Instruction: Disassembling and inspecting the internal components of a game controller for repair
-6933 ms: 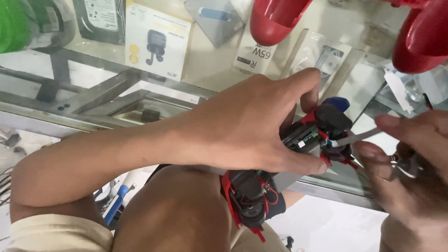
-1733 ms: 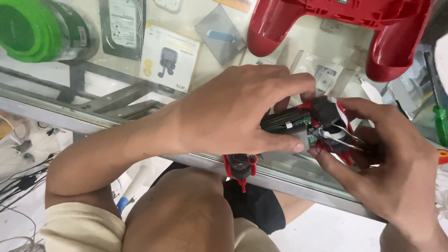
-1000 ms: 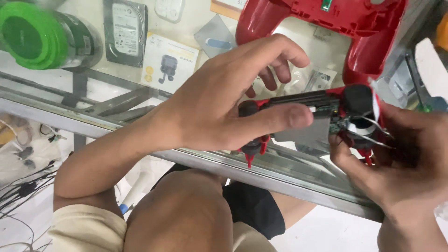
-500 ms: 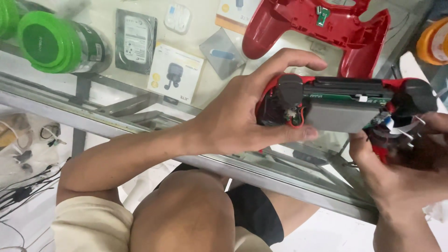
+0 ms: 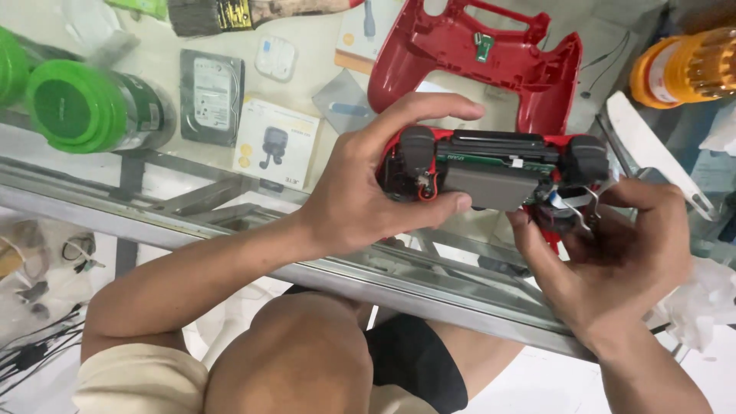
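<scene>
Rotated flat since earlier, opened red controller sits clamped in my left hand; right hand pinches tweezers. Light, fragile; I grip edges.

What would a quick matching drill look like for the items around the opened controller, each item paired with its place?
Things:
1. red shell half
2. hard drive
3. green jar
4. opened controller

Places:
A. far left of the glass counter
B. between both hands
C. beyond the hands, hollow side up
D. right of the green jar

Pairs: 1-C, 2-D, 3-A, 4-B
</scene>
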